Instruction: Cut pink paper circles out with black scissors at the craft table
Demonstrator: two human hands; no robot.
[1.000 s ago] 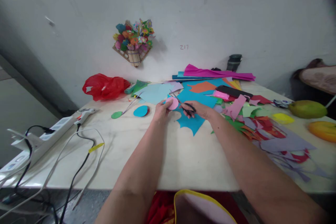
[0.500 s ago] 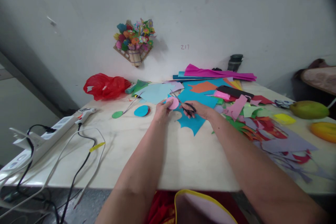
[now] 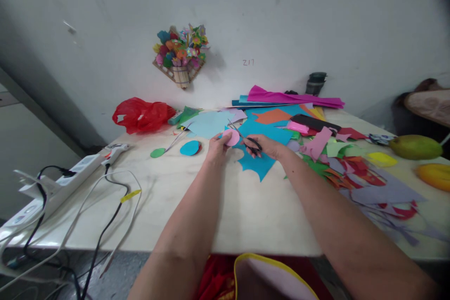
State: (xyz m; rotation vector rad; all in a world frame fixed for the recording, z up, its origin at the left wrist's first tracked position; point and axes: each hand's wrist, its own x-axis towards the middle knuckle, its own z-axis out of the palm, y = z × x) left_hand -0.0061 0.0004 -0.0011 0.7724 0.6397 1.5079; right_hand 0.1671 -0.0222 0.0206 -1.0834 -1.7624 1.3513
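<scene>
A round piece of pink paper (image 3: 231,138) is pinched in my left hand (image 3: 218,146), above the table's middle. My right hand (image 3: 263,146) grips black-handled scissors (image 3: 253,145); their blades point up and left, close to the pink paper's right edge. Whether the blades touch the paper I cannot tell. Beneath both hands lies a large blue paper (image 3: 258,167) with scalloped cut edges. To the left rest a blue paper circle (image 3: 190,148), with a bit of red showing under it, and a green paper circle (image 3: 158,153).
Paper scraps (image 3: 365,173) and a black phone (image 3: 315,123) lie on the right, near a green mango (image 3: 415,146). A power strip (image 3: 66,187) with loose cables runs along the left edge. A red plastic bag (image 3: 140,116) sits at the back left, rolled magenta paper (image 3: 295,97) at the back.
</scene>
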